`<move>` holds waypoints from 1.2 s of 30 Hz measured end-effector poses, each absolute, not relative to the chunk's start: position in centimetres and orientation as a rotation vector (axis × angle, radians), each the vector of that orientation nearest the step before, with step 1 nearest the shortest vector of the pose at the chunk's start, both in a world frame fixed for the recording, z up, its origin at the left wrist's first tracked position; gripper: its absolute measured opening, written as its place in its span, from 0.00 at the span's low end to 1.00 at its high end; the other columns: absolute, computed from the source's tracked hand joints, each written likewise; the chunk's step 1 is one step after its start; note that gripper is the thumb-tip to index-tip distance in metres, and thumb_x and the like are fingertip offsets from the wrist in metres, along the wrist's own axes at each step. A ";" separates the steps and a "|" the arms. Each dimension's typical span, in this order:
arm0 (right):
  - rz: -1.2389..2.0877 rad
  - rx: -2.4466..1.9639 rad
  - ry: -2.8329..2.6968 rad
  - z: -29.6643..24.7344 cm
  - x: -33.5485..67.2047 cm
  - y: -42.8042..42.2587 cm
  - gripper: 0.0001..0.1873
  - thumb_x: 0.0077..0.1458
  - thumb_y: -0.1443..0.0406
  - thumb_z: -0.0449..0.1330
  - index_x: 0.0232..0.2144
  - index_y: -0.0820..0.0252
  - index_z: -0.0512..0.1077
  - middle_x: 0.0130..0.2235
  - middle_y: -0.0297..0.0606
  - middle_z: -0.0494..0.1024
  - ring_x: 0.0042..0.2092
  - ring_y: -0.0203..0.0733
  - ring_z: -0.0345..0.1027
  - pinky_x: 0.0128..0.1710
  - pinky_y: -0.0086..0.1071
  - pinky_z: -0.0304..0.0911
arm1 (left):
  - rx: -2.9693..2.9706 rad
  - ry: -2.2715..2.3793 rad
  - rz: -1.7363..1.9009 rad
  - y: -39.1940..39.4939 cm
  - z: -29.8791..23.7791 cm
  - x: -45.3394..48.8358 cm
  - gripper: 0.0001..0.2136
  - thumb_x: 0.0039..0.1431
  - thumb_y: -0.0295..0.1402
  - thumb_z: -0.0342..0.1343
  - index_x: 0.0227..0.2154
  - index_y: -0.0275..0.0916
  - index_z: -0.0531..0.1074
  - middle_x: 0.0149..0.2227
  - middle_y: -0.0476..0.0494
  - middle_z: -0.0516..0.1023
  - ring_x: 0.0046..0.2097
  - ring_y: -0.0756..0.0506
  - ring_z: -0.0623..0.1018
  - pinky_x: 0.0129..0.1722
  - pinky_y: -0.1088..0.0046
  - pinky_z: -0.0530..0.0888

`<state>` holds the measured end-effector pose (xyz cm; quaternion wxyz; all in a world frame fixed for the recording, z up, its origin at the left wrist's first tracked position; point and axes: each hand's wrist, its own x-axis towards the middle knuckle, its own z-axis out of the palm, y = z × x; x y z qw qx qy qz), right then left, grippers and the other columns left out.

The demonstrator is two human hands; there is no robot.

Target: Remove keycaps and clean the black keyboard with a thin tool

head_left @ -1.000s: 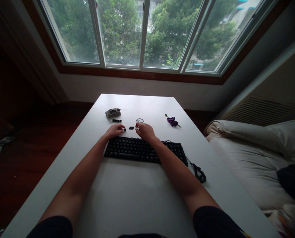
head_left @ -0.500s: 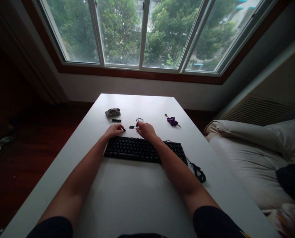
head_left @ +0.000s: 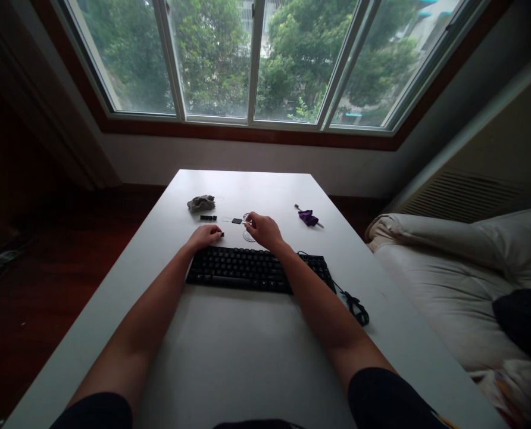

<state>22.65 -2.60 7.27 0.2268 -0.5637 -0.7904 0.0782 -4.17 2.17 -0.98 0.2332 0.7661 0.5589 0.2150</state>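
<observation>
My right hand (head_left: 264, 230) is closed in a pinch on a thin wire tool (head_left: 244, 222). The tool points left and carries a small black keycap (head_left: 236, 221) at its tip, just above the table. My left hand (head_left: 205, 236) rests at the far left edge of the black keyboard (head_left: 256, 270), fingers curled, with a small black piece (head_left: 222, 235) at its fingertips. A short row of loose black keycaps (head_left: 209, 218) lies just beyond the left hand.
The white table (head_left: 247, 357) also bears a crumpled grey cloth (head_left: 202, 203), a purple-handled item (head_left: 309, 217) and a small round ring (head_left: 249, 236) under my right hand. The keyboard's coiled cable (head_left: 357, 310) lies to the right. A bed (head_left: 453, 280) stands beside the table.
My right hand has moved the wire tool and its keycap away from my left hand, toward the far side of the table. The left hand has stayed put.
</observation>
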 end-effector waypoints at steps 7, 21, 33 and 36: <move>0.325 -1.457 -2.134 7.2 22.2 -3.2 0.10 0.64 0.59 0.57 0.43 0.55 0.74 0.34 0.32 0.80 0.34 0.37 0.70 0.36 0.28 0.57 | 2.161 1.615 0.570 2.3 -1.1 -4.3 0.15 0.57 0.42 0.57 0.41 0.43 0.83 0.35 0.43 0.82 0.37 0.42 0.77 0.38 0.68 0.69; 0.264 -1.417 -1.491 2.8 34.4 -6.5 0.17 0.63 0.50 0.56 0.41 0.56 0.72 0.27 0.32 0.74 0.27 0.40 0.68 0.30 0.31 0.61 | 2.166 1.494 0.603 2.2 -1.1 -4.8 0.16 0.59 0.41 0.57 0.47 0.44 0.82 0.38 0.45 0.83 0.38 0.44 0.78 0.41 0.70 0.73; 0.539 -1.387 -0.848 -2.4 53.3 -7.0 0.22 0.43 0.51 0.70 0.34 0.59 0.71 0.22 0.29 0.72 0.22 0.34 0.63 0.21 0.27 0.60 | 2.208 1.530 0.583 2.0 -1.0 -3.9 0.13 0.58 0.37 0.57 0.42 0.44 0.83 0.37 0.47 0.82 0.37 0.45 0.77 0.39 0.70 0.72; 0.501 -1.382 -0.756 -3.9 54.3 -6.7 0.22 0.43 0.52 0.69 0.35 0.59 0.70 0.22 0.29 0.72 0.22 0.34 0.63 0.21 0.27 0.61 | 2.284 1.611 0.557 2.8 -0.9 -3.4 0.12 0.58 0.37 0.58 0.41 0.46 0.84 0.36 0.45 0.80 0.38 0.43 0.77 0.41 0.69 0.71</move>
